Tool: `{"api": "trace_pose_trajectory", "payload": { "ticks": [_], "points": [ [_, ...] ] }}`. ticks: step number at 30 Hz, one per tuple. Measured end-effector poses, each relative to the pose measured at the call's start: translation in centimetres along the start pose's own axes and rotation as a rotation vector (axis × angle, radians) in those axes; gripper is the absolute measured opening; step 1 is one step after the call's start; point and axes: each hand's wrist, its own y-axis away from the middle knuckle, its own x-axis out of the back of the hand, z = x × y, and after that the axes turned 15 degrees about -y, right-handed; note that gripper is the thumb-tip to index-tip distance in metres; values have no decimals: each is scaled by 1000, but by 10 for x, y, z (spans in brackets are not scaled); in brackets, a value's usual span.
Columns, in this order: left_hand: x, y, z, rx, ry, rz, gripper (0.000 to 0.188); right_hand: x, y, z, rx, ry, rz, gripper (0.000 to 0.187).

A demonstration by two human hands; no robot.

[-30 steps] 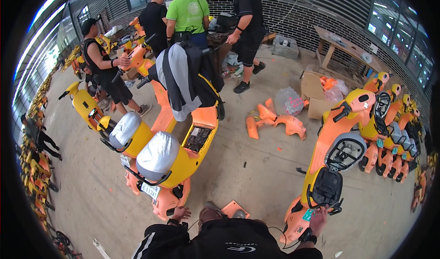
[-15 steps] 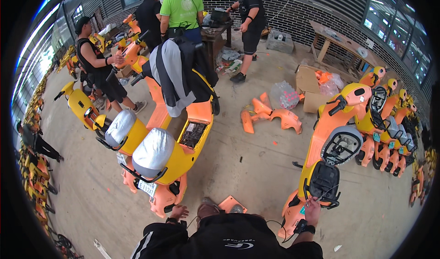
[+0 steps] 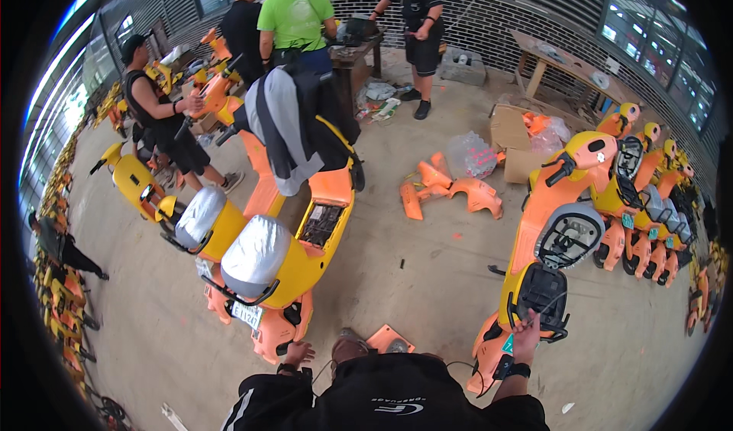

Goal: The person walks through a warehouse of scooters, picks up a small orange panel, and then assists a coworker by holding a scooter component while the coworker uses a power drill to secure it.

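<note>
My right hand (image 3: 525, 335) reaches up to the rear of an orange and yellow scooter (image 3: 551, 225) on my right. Its fingers touch the black rear rack (image 3: 540, 297) and seem to pinch a thin wire there. That scooter's seat (image 3: 569, 236) is flipped up, showing its underside. My left hand (image 3: 298, 352) hangs low with fingers apart, just beside the orange tail of another scooter (image 3: 279, 259). This one has a silver-wrapped seat and an open battery bay, with a black and grey jacket (image 3: 294, 122) over its handlebars.
An orange panel (image 3: 389, 339) lies on the concrete by my feet. Loose orange body parts (image 3: 450, 190), a plastic bag and cardboard boxes (image 3: 519, 145) lie further out. Several people stand at a workbench (image 3: 355, 49). Rows of scooters (image 3: 657, 217) line both sides.
My right hand has risen from the scooter's orange tail to the black rear rack. The left hand has barely moved. The person in black at the back has stepped away.
</note>
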Motion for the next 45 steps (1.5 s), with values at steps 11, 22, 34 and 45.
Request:
{"api": "trace_pose_trajectory", "payload": {
  "ticks": [11, 22, 34, 45],
  "points": [
    [0, -6, -16, 35, -5, 98, 24, 194, -83, -67, 55, 279, 438, 28],
    [0, -3, -24, 34, -63, 64, 24, 189, -61, -38, 17, 427, 591, 40],
    [6, -29, -29, 18, 62, -79, 21, 157, -36, -33, 141, 487, 693, 42],
    [20, -12, -35, 42, 18, 140, 23, 182, -27, -2, 96, 579, 781, 23]
  ]
}}
